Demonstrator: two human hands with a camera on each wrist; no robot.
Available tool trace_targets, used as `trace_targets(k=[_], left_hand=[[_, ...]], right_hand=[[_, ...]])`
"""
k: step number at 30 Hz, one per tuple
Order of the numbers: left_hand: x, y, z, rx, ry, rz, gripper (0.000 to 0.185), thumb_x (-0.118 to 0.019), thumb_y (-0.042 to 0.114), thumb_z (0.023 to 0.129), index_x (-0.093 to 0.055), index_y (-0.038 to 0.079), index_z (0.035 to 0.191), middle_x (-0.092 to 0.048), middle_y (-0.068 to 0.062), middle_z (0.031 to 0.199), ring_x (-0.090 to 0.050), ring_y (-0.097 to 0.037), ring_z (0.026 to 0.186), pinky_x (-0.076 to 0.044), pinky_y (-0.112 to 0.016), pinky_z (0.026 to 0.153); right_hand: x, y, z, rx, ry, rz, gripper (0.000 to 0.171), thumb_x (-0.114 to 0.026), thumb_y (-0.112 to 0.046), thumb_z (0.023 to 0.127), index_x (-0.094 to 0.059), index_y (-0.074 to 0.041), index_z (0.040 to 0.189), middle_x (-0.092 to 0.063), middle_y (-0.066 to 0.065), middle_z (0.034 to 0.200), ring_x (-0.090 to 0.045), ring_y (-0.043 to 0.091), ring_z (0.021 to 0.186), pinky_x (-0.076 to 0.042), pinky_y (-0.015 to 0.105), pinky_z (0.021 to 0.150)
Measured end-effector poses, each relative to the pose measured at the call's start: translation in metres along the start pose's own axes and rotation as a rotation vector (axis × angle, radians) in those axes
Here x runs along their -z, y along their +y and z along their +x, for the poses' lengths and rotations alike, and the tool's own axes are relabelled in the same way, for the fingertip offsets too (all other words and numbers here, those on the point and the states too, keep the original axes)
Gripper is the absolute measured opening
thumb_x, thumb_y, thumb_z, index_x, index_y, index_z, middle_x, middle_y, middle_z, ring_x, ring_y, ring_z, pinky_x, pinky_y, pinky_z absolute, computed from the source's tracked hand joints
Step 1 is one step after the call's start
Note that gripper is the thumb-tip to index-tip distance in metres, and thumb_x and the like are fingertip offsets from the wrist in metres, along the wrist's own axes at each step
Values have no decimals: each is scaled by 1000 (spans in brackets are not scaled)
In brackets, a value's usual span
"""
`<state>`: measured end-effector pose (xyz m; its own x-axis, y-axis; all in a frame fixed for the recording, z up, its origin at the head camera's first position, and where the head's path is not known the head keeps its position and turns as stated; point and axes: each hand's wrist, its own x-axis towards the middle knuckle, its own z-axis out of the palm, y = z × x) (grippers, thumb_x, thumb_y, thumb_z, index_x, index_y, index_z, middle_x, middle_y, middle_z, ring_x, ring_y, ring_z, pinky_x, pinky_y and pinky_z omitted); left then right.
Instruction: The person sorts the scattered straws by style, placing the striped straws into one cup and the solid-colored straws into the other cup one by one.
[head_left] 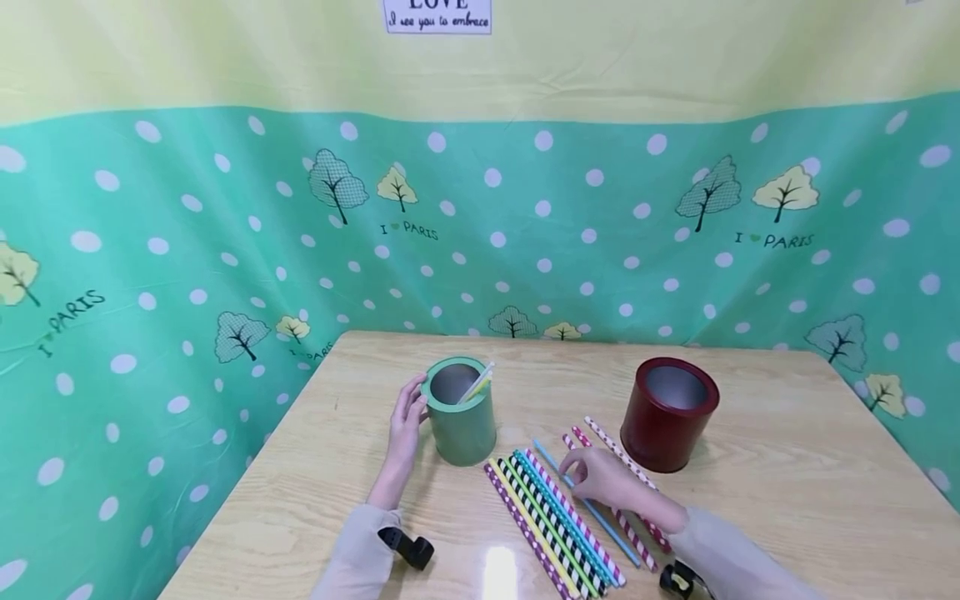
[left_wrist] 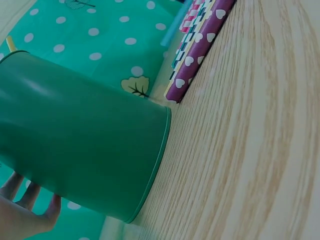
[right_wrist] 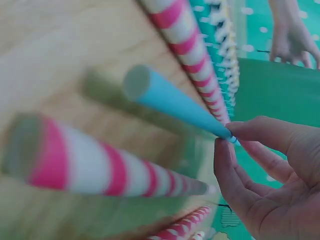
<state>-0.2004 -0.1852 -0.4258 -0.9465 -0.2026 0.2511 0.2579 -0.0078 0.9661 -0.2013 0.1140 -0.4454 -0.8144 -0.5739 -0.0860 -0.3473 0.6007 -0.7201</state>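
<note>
My left hand (head_left: 405,425) rests its fingers against the left side of a green can (head_left: 465,433). In the left wrist view its fingertips (left_wrist: 31,192) touch the can's smooth wall. Pale and yellow straws (head_left: 478,385) lean out of the can's mouth. My right hand (head_left: 600,479) pinches a plain light-blue straw (right_wrist: 172,102) between thumb and fingertips. The near end of this straw appears raised over its shadow in the right wrist view. A pink-and-white striped straw (right_wrist: 110,162) lies beside it.
Left of the right hand several patterned straws (head_left: 551,517) lie side by side on the wooden table (head_left: 787,467). A dark red can (head_left: 663,429) stands at the right, with a spotted straw (head_left: 600,433) and other pink ones near it. A green dotted curtain (head_left: 525,208) hangs behind.
</note>
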Motion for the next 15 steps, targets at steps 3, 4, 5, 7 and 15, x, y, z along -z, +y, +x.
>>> trace_targets(k=[3, 4, 5, 7, 15], left_hand=[[-2, 4, -2, 5, 1, 20, 36, -37, 9, 94, -38, 2, 129, -41, -20, 129, -39, -31, 116, -34, -44, 89], [-1, 1, -1, 5, 1, 15, 36, -37, 10, 94, -38, 2, 129, -42, -20, 129, -39, -31, 116, -34, -44, 89], [0, -2, 0, 9, 1, 14, 36, -38, 10, 94, -38, 3, 129, -42, -19, 129, -40, -30, 115, -35, -43, 89], [2, -7, 1, 11, 0, 7, 36, -38, 12, 94, -39, 5, 130, -42, -17, 129, -40, -28, 116, -35, -42, 89], [5, -17, 2, -5, -2, 14, 38, -40, 18, 94, -39, 9, 130, -42, -14, 130, -40, -26, 117, -35, -41, 90]], right_hand=[[6, -3, -1, 21, 33, 35, 23, -62, 2, 73, -61, -2, 95, -53, 0, 69, -47, 12, 56, -40, 22, 47], [8, -4, -1, 32, 45, 54, 24, -61, 3, 73, -61, -1, 96, -53, 1, 70, -48, 12, 54, -41, 22, 46], [10, -6, -1, 34, 56, 75, 25, -61, 3, 73, -60, 0, 97, -54, 2, 72, -48, 12, 55, -42, 22, 46], [14, -11, -1, 23, 74, 123, 26, -61, 2, 74, -60, 0, 100, -54, 3, 74, -49, 13, 56, -44, 23, 47], [20, -29, 7, 16, 187, 264, 28, -59, 2, 76, -57, -2, 104, -57, 6, 78, -54, 16, 62, -50, 31, 56]])
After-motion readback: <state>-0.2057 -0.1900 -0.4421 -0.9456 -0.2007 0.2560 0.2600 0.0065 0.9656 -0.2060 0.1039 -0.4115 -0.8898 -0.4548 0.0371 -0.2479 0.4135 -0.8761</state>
